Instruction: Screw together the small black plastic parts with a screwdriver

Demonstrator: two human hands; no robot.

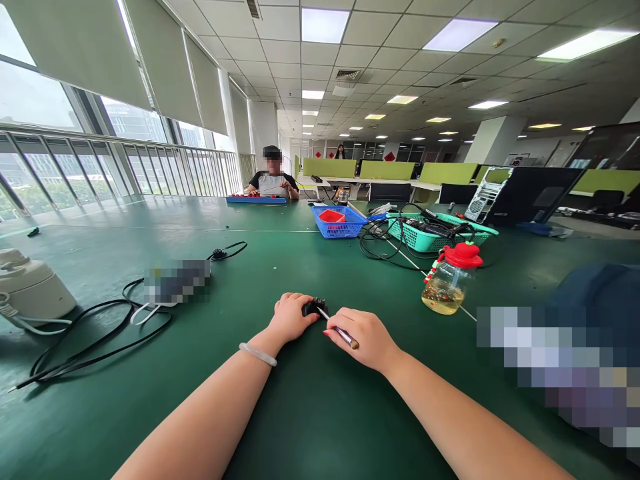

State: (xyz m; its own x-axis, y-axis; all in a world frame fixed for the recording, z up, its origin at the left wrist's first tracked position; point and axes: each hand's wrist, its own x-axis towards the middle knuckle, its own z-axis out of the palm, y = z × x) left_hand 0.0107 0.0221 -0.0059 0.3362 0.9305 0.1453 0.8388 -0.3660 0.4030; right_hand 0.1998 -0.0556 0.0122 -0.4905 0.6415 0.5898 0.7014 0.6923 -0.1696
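Note:
My left hand (294, 316) is closed on a small black block (314, 306) and steadies it on the green tabletop. Its fingers hide part of the block, so I cannot tell exactly what it is. Between the fingers of my right hand (366, 337) is a slim, pen-like screwdriver (345, 335) with a shiny handle. The thin tip points up and left and meets the block or lies right beside it; which of the two I cannot tell.
A red-lidded bottle (447, 283) stands right, before a teal basket (417, 240) of cables and a blue basket (345, 229). Black cable (85, 363) and a white appliance (33, 287) lie left. Across the table, another person (273, 181) sits behind a blue tray (256, 200).

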